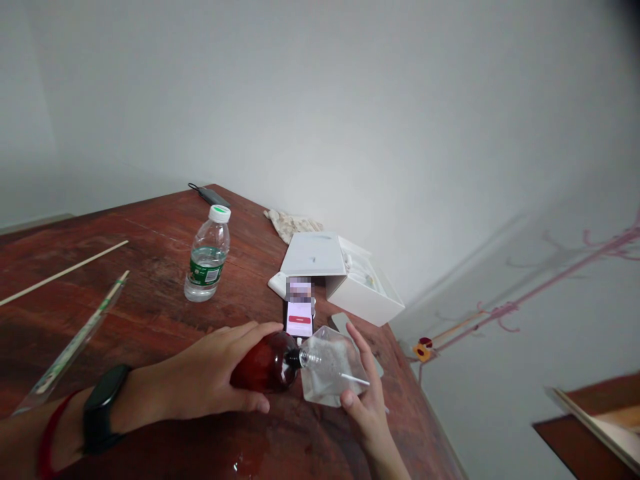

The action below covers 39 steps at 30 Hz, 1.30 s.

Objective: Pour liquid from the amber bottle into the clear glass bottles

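Note:
My left hand point(220, 363) is wrapped round a rounded, dark red-brown bottle point(265, 365), thumb below and fingers above. The bottle lies tilted over with its black neck point(293, 359) pointing right. Between the fingers and thumb of my right hand point(369, 400) is a clear, six-sided bottle point(327, 373), its threaded neck turned left. The two necks meet or nearly meet; I cannot tell whether they touch. A thin white tube point(355, 379) shows at the clear bottle, near my right thumb. Just beyond both bottles, a phone point(299, 325) lies with its screen lit.
A water bottle point(206, 263) with a white cap stands left on the wooden table point(150, 267). Farther left lie a thin stick point(65, 273) and wrapped chopsticks point(83, 337). An open white box point(360, 293), a cloth point(293, 225) and a dark flat object point(213, 196) are behind.

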Tool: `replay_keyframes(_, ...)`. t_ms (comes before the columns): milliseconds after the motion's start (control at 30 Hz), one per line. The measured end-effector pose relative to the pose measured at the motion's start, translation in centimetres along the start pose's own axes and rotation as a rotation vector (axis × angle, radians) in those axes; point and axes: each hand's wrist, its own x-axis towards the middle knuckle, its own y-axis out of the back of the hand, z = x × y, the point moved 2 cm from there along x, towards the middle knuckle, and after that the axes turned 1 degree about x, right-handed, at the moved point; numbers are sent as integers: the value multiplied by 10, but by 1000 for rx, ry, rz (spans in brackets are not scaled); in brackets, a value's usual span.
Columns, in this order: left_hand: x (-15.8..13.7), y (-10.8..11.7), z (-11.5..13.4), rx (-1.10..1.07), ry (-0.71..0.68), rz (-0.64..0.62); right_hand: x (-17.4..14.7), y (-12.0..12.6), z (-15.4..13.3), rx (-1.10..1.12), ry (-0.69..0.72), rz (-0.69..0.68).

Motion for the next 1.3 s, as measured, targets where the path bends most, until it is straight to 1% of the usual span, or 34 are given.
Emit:
replay_keyframes(167,-1,0,1,-5,-10,12,-1,5,1,-83,23,37)
replay_keyframes(367,-1,0,1,1,-10,20,0,7,0,-135,35,33)
replay_keyframes(700,0,-1,1,-11,-8,13,0,5,-1,-150,59,48)
replay_keyframes(1000,0,0,2,-4,-9,10,-1,5,-1,-118,38,45)
replay_keyframes(1167,-1,-2,0,16,-25,36,-1,5,-1,-130,39,39)
replay_keyframes(1300,-1,-1,-1,18,-19,21,-1,5,-1,-108,28,28)
